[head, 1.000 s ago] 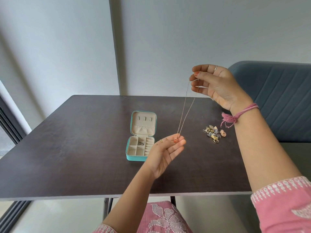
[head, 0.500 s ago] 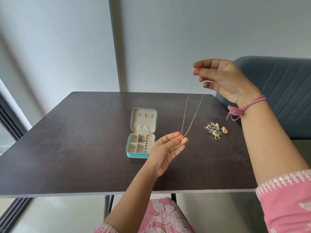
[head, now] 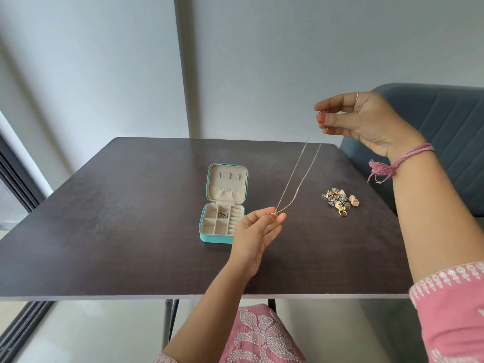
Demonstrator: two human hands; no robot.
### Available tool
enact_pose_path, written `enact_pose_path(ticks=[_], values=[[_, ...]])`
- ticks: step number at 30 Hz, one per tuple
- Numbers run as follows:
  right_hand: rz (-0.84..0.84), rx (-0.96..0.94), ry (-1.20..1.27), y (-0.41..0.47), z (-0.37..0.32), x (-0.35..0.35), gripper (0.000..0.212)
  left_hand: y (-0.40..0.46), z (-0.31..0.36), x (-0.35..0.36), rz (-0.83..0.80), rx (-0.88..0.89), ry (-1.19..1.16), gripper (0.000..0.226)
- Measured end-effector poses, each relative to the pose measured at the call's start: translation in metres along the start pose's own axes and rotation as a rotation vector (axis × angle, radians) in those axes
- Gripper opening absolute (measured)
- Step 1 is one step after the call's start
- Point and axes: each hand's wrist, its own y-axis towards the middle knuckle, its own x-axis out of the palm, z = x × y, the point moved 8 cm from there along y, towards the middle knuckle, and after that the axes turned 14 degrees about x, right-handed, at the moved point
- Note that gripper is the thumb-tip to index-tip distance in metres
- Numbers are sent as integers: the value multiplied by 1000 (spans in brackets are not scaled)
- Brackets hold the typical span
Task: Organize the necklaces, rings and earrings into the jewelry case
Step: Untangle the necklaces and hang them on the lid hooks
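Thin rose-gold necklace (head: 296, 183) stretching taut above the table, right hand (head: 362, 121) pinching its ends, left hand (head: 258, 231) pinching the pendant

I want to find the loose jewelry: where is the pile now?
In the head view, the pile lies on the table, right of the open case, under the raised right hand.

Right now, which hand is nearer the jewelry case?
Left. The left hand hovers at the open jewelry case's front right corner, pinching the necklace's pendant. The right hand is raised far to its right, pinching the chain ends.
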Motion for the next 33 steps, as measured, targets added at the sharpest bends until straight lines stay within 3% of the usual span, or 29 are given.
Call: enact_pose_path(ticks=[4, 9, 14, 19, 25, 33], values=[[33, 21, -24, 12, 13, -6, 23, -6, -2, -2, 10, 38, 69, 11], [134, 0, -198, 34, 35, -6, 24, -13, -6, -9, 53, 95, 243, 11], [129, 69, -288, 55, 66, 9, 20, -19, -12, -18, 110, 127, 310, 15], [102, 200, -283, 73, 106, 32, 18, -23, -17, -24, 49, 96, 525, 15], [95, 291, -395, 89, 154, 63, 17, -22, -5, -31, -45, 141, 975, 7], [66, 347, -591, 92, 196, 82, 15, -20, -2, -21, -155, 143, 1211, 4]])
